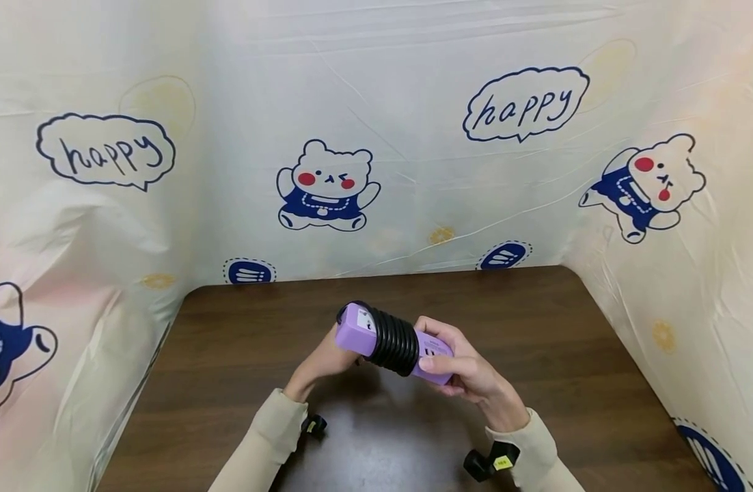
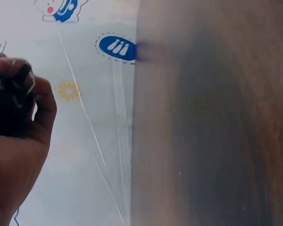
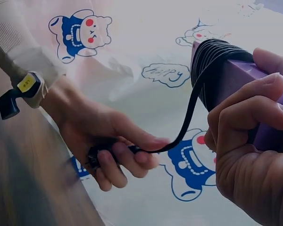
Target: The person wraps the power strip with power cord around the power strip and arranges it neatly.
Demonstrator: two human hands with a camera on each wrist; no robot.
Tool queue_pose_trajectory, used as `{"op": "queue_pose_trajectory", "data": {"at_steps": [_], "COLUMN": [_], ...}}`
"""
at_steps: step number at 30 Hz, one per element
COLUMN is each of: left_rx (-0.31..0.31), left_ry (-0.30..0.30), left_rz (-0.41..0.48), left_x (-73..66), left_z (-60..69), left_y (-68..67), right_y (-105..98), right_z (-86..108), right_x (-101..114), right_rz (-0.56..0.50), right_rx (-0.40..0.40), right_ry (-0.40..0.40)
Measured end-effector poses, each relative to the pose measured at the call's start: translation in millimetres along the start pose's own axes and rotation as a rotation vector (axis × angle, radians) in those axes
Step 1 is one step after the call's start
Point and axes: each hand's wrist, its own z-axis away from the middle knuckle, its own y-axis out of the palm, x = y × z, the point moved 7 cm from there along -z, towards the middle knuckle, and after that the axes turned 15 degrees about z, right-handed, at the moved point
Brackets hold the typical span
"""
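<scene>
A purple power strip [image 1: 357, 335] is held up above the table, tilted, its left end higher. Around its middle a black cord [image 1: 396, 344] is wound in several tight turns. My right hand [image 1: 471, 372] grips the strip's right end, thumb on the near side by the sockets. The cord's free end runs down to my left hand [image 3: 101, 127], whose curled fingers hold the black plug [image 3: 98, 154]; thumb and fingers pinch the cord next to it. Prongs of the plug [image 2: 12, 92] point out of the fist in the left wrist view. From the head, the strip partly hides the left hand.
Below both hands lies a dark brown wooden table [image 1: 241, 328]. A pale printed sheet [image 1: 413, 205] with bears and "happy" bubbles hangs behind it and along both sides. Black wrist cameras sit on the left sleeve [image 1: 259, 434] and the right sleeve [image 1: 536, 447].
</scene>
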Motion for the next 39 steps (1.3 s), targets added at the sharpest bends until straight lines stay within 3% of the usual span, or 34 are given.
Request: {"op": "queue_pose_trajectory", "data": {"at_steps": [1,2,4,6,8,9,12,15,23,28,32,39], "left_rx": [0.010,0.028,0.073,0.120,0.172,0.182,0.166,0.176,0.276,0.292,0.232,0.016], "left_ry": [0.030,0.078,0.161,0.179,0.115,0.053,-0.084,-0.133,-0.119,-0.174,-0.218,-0.262], "left_rz": [0.036,0.085,0.158,0.199,0.262,0.285,0.240,0.172,-0.067,-0.263,-0.418,-0.604], "left_x": [-0.1,17.9,17.1,17.8,19.0,0.7,-2.7,-10.7,-39.7,-58.9,-75.8,-104.0], "left_z": [-1.5,-2.4,-6.3,-11.6,-17.1,-20.6,-26.9,-32.3,-44.9,-45.3,-44.2,-38.8], "left_y": [-2.1,-6.7,-8.2,-7.6,-5.6,-1.8,-3.3,-6.8,-9.0,-7.2,-4.0,9.0], "right_y": [-1,-1,0,3,6,7,7,5,4,4,-1,-19], "right_z": [-0.3,-0.6,-2.0,-4.0,-5.5,-6.0,-5.9,-5.0,-3.5,-5.1,-7.3,-10.8], "right_x": [-1,-2,-6,-13,-21,-24,-30,-32,-42,-51,-57,-62], "right_rz": [0.004,0.013,0.024,0.035,0.063,0.074,0.155,0.275,0.552,0.671,0.716,0.688], "right_rx": [-0.001,-0.005,0.004,0.029,0.046,0.056,0.053,0.047,0.045,0.043,0.036,-0.026], "right_ry": [-0.008,-0.013,-0.012,0.006,0.036,0.047,0.077,0.105,0.198,0.235,0.271,0.336]}}
